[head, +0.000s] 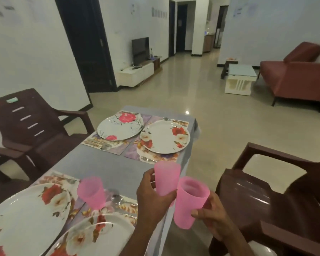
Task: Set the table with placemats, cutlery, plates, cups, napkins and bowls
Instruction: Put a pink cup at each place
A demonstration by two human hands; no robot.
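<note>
Two pink cups, left hand (153, 196) grip curled round one (167, 177), right hand (211, 217) (fingers wrapped) gripping other (189, 202).

Four floral plates (164, 137) lay on placemats (151, 156) with cutlery (118, 199) | one pink cup (91, 192) stood upright on the worktop (100, 163) | two more pink cups were held above its edge, upright (167, 177) and tilted (189, 202).

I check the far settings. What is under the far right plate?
A flowered placemat lies under the far right plate. A fork shows beside its near rim, a spoon at the far rim. The mat's middle is covered.
</note>
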